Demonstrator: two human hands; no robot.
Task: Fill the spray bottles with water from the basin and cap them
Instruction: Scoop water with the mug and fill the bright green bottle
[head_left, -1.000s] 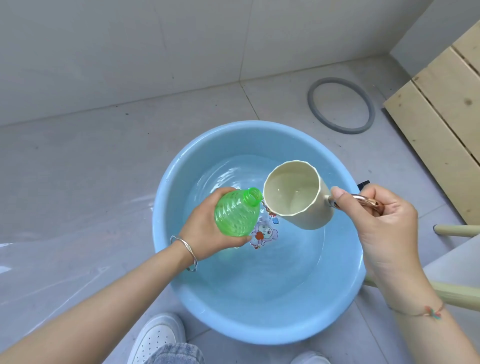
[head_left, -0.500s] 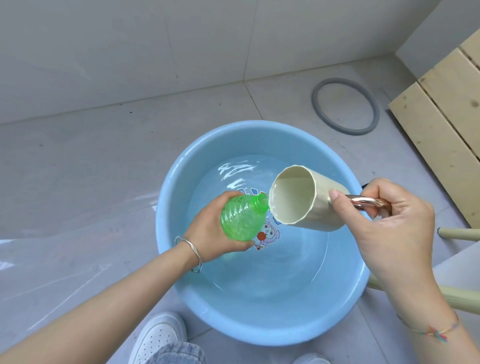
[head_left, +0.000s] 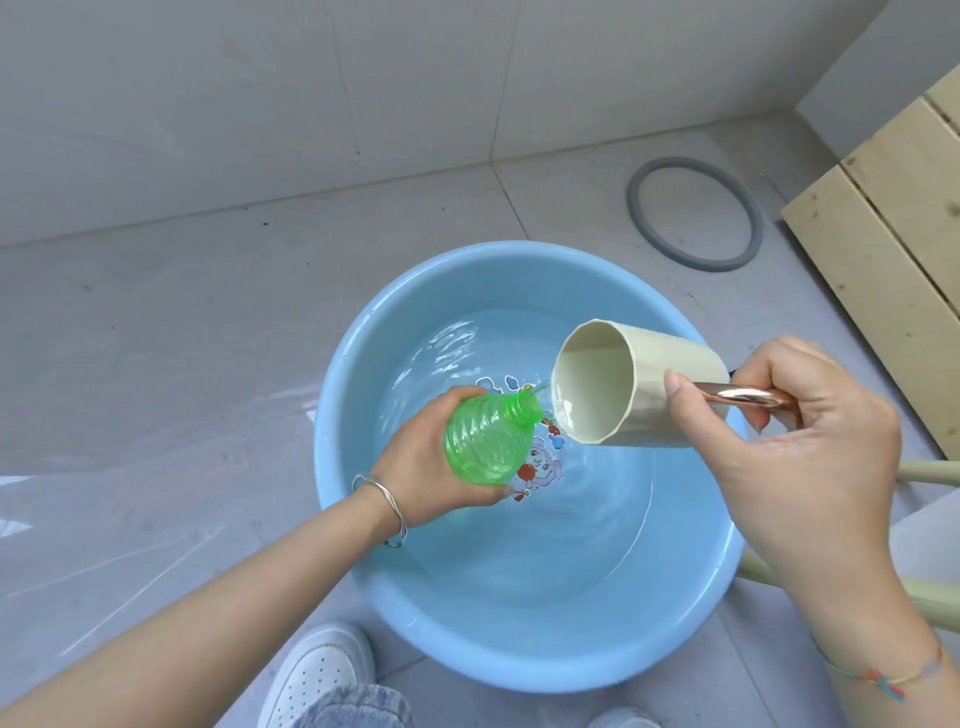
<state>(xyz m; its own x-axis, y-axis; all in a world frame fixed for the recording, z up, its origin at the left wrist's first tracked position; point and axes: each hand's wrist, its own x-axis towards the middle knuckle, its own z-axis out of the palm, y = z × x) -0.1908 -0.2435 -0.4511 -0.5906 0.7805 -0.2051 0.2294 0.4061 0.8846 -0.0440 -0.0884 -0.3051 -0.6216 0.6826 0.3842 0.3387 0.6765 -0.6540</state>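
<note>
A light blue basin (head_left: 358, 332) of water sits on the tiled floor in front of me. Over it, my left hand (head_left: 423, 467) grips a ribbed green spray bottle (head_left: 480, 441) without a cap, tilted with its neck toward the right. My right hand (head_left: 800, 447) holds the coppery handle of a cream cup (head_left: 623, 384), with the thumb pressed on the cup's side. The cup lies nearly on its side, mouth facing left, its lower rim just right of the bottle's neck. A thin stream of water runs from the cup toward the neck.
A grey rubber ring (head_left: 693, 213) lies on the floor beyond the basin. Pale wooden slats (head_left: 893, 223) stand at the right. Cream furniture legs (head_left: 930, 473) show at the right edge. My white shoe (head_left: 317, 670) is below the basin. Clear plastic sheeting (head_left: 104, 519) covers the floor at left.
My right hand has tipped the cup further onto its side and brought its rim to the bottle's neck. Water now runs out. The left hand has kept hold of the bottle.
</note>
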